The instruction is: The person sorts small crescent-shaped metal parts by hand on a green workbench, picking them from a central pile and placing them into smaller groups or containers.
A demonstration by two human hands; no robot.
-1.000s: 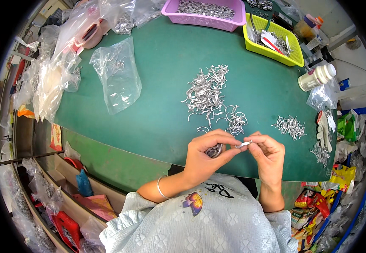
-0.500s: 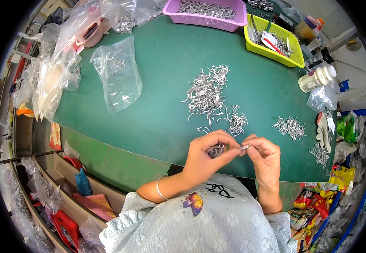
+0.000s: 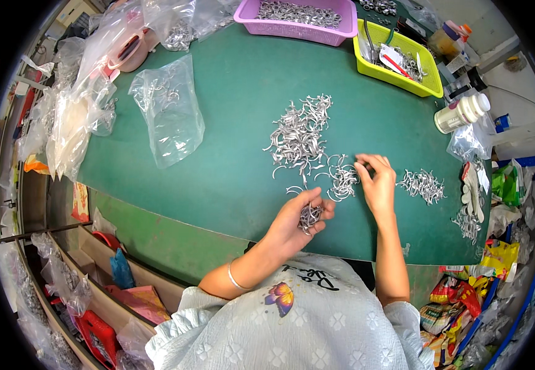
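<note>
Left hand (image 3: 297, 216) cupped shut around a bunch of small silver metal hooks (image 3: 309, 216) — palm up. Right hand (image 3: 375, 185) fingers loosely open, tips touching the small loose pile of silver hooks (image 3: 343, 179) on the green table mat (image 3: 236, 111).

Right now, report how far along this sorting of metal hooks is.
Looks done: a small separate pile lies to the right on the green table. In hand: the left hand cups a bunch of hooks; the right hand reaches the middle cluster. Left: the big heap.

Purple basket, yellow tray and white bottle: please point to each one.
purple basket (image 3: 298, 29): head view, on its front wall.
yellow tray (image 3: 397, 77): head view, on its near rim.
white bottle (image 3: 461, 113): head view, on the middle of its body.
</note>
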